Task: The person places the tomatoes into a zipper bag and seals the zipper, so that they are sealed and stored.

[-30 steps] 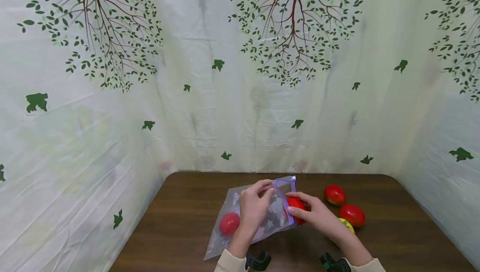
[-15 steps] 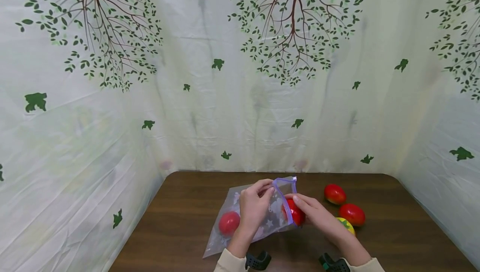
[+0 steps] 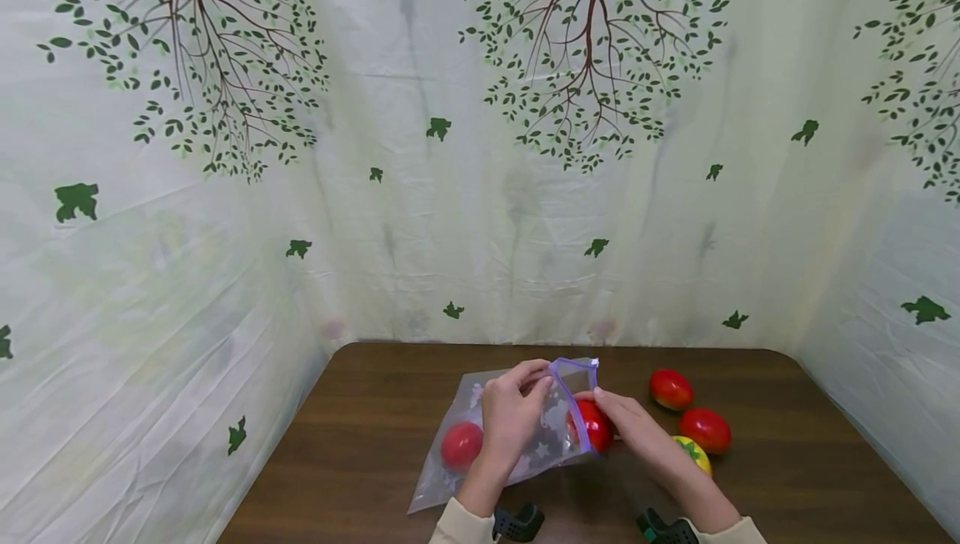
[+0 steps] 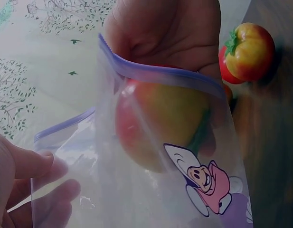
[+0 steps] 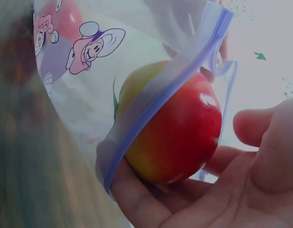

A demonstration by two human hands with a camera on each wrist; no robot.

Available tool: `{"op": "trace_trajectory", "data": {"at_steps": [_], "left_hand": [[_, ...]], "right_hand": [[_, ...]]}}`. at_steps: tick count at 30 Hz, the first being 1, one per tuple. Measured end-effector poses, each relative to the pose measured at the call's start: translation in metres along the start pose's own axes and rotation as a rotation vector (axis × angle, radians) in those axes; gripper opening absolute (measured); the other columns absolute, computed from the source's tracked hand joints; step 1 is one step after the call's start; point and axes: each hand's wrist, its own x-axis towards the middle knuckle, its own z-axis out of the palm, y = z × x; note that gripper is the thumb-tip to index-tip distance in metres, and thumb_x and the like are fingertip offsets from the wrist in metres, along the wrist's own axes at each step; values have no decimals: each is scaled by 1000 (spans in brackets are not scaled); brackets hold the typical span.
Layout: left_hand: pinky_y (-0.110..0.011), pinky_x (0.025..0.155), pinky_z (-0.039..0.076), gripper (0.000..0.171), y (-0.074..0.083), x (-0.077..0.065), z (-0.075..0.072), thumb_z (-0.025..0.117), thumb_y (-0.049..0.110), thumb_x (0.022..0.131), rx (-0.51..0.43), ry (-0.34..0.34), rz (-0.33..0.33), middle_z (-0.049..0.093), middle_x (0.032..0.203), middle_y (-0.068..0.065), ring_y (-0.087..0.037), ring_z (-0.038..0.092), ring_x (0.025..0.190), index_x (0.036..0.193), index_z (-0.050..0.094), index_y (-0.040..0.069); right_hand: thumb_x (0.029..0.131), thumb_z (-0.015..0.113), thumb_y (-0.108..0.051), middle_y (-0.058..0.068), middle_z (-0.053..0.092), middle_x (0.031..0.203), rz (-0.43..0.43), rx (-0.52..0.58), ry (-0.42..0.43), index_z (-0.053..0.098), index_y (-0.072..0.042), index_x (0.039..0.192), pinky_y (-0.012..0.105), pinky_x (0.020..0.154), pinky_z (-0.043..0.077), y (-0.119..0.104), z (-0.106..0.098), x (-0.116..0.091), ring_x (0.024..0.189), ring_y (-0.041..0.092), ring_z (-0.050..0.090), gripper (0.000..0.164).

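Note:
My left hand (image 3: 512, 415) pinches the rim of a clear zip bag (image 3: 433, 490) with a purple edge and printed cartoon figures. A red-and-yellow toy tomato (image 5: 179, 133) with green leaves lies partly through the bag's mouth. My right hand (image 3: 637, 427) supports it, fingers (image 5: 141, 199) extended beneath it and reaching past the purple edge. Its thumb stands apart from the tomato in the right wrist view. Deeper in the bag, a second red fruit (image 3: 461, 446) shows through the plastic.
To the right on the brown table (image 3: 337, 444) lie two red fruits, one farther back (image 3: 671, 390) and one nearer (image 3: 705, 431). Beside them a yellow fruit (image 3: 693, 452) with a green top is partly covered by the right forearm. A leaf-printed curtain (image 3: 517, 277) hangs behind the table.
The right thumb has moved from the bag's edge up over the tomato and off it. The tomato now shows more fully at the mouth. The left hand holds nearly still.

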Motion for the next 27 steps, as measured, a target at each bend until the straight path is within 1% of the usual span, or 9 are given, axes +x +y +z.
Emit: {"op": "trace_trajectory", "data": {"at_steps": [5,9,15,19,23,27], "left_hand": [[-22,79,56,20,0,-1,1,78,21,90,-4,-5,2,74,103,14,-4,70,91,111,77,23],[-22,78,56,20,-1,-1,1,77,21,91,-3,-3,8,74,102,14,-3,70,90,110,77,25],[-21,78,56,20,-1,0,2,78,19,90,5,2,23,75,102,11,-5,70,89,110,77,23],[-21,77,56,20,-1,1,2,78,18,90,16,6,28,75,101,9,-6,71,89,109,77,21],[-21,77,56,19,-2,1,1,78,18,90,22,8,35,75,102,9,-6,71,90,109,77,20],[-21,77,56,19,-2,0,1,77,20,91,22,7,42,75,103,11,-5,71,90,110,77,21]], "right_hand": [[107,39,-47,14,62,127,19,-10,32,54,-6,142,48,85,57,1,2,0,103,27,62,56],[107,40,-47,14,62,126,18,-13,36,54,-6,142,47,84,57,1,2,0,102,27,61,56],[108,38,-45,15,62,126,-4,6,8,51,-3,144,49,84,57,-1,3,-2,101,27,62,58],[108,36,-45,15,62,126,-4,4,-9,48,-2,147,49,83,58,-2,4,-2,100,27,62,59],[108,35,-46,15,61,127,-4,-5,-25,47,-2,148,48,83,58,-2,6,-1,101,27,62,60],[108,36,-48,16,61,128,2,-6,-28,45,-3,149,49,86,57,-3,7,-1,104,28,63,62]]}}
